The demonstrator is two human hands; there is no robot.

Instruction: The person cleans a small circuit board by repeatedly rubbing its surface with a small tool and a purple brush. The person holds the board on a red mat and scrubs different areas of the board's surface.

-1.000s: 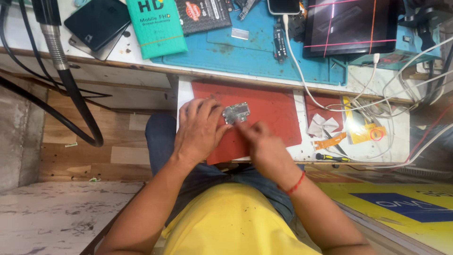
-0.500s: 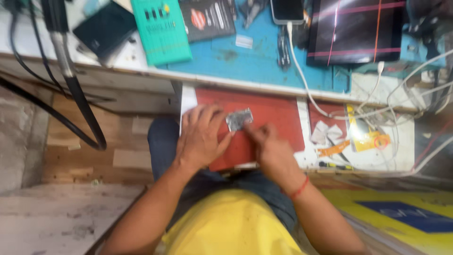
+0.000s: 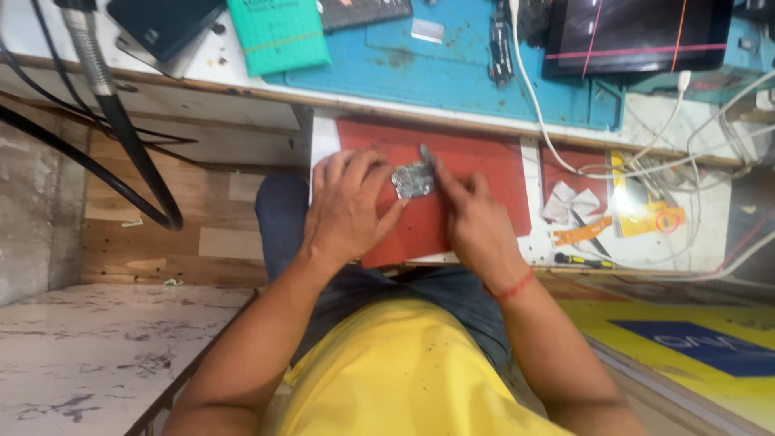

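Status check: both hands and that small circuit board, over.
Left hand pins circuit board on red mat. Right hand works thin tool at it. Nothing obstructing.

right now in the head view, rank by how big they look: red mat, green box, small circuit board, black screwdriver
1. red mat
2. green box, partly cut off at the top edge
3. black screwdriver
4. small circuit board, close to the screwdriver in apparent size

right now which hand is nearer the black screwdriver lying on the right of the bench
Right hand: it sits just left of the screwdriver. The left hand is farther left, beyond the circuit board.

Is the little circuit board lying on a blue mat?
No, the circuit board lies on a red mat, between the two hands.
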